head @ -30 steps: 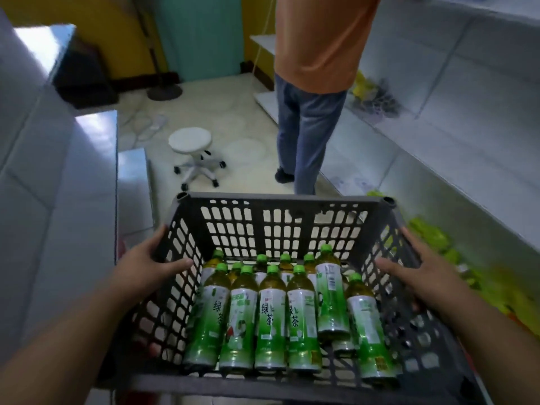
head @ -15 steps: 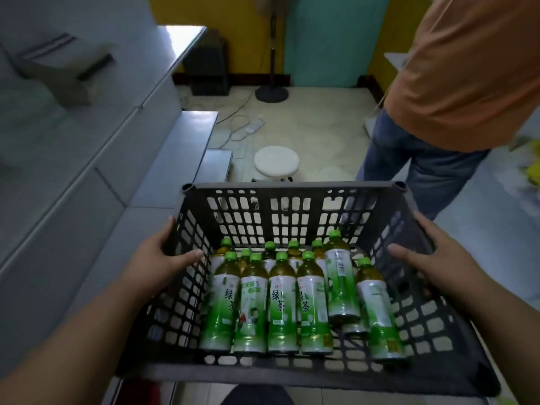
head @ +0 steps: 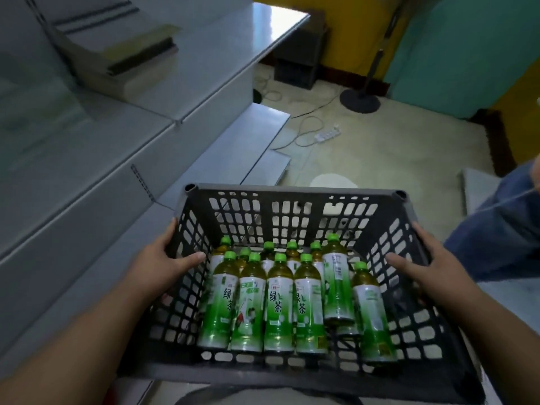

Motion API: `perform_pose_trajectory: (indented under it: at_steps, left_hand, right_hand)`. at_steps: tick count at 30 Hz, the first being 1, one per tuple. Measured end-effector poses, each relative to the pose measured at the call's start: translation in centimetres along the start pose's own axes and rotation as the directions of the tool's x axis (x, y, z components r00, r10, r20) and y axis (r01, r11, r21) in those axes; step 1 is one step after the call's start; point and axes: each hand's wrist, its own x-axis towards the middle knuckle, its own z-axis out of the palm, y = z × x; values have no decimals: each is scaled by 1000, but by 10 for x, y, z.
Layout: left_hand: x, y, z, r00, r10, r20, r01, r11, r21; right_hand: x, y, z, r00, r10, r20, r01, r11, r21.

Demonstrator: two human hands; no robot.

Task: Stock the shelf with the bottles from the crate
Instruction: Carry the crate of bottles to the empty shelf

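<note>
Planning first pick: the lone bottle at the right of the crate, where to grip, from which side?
Grip the rightmost bottle at the shoulder just under its green cap, coming from above and the right. It stands roughly upright, there is open floor in the crate to its right, while another bottle crowds its left. The right hand is nearest, though currently holding the crate wall.

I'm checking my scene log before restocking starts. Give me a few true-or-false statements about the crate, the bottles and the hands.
1. Both hands grip the crate: left hand, right hand. True.
2. The bottles have red caps. False: the caps are green.
3. The crate is black with slotted walls. True.
4. One bottle already stands on the shelf. False: all visible bottles are in the crate.
</note>
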Motion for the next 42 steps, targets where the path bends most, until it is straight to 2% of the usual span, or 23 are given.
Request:
perform_pose_trajectory:
  at_steps: [4, 8, 12, 17, 19, 23, 27, 29, 32, 35, 39, 42]
  left_hand:
    - [13, 10, 35, 973, -142, -183, 121, 985, -121]
    - [5, 30, 74, 899, -320, -300, 248, 935, -254]
    - [-14, 45, 111, 783, -475, -401, 361, 873, -329]
    - [-40, 51, 152, 630, -573, -525, 339, 810, -478]
    - [-55, 48, 172, 547, -639, -541, 322, 757, -569]
    - [-91, 44, 231, 354, -790, -500, 313, 604, -733]
    - [-107, 56, 282, 167, -880, -445, 303, 475, -826]
    - [-104, 70, 307, 67, -912, -405, 283, 407, -869]
    - [-84, 97, 356, -82, -941, -329, 277, 296, -914]
    - [-57, 119, 409, -218, -945, -243, 208, 198, -958]
    - [-16, 139, 484, -344, -931, -120, 59, 106, -993]
    - [21, 146, 541, -393, -918, -46, -5, 52, -999]
  right_hand:
    - [120, -29, 5, 980, -85, 181, 105, 989, -102]
    - [210, -67, 7, 903, -187, 388, 261, 954, -147]
    - [271, -106, 18, 811, -271, 518, 419, 888, -191]
    - [309, -144, 54, 697, -343, 630, 565, 803, -189]
    - [315, -151, 74, 623, -330, 709, 609, 774, -174]
    - [318, -166, 117, 431, -276, 859, 726, 671, -149]
    - [325, -172, 162, 240, -213, 947, 807, 586, -73]
    - [333, -173, 188, 158, -158, 975, 841, 538, -48]
    - [349, -173, 229, -10, -57, 998, 882, 471, 36]
    - [361, -171, 265, -123, 30, 992, 916, 387, 102]
    - [368, -155, 306, -266, 77, 961, 931, 280, 236]
    - [378, -125, 334, -366, 140, 920, 918, 214, 332]
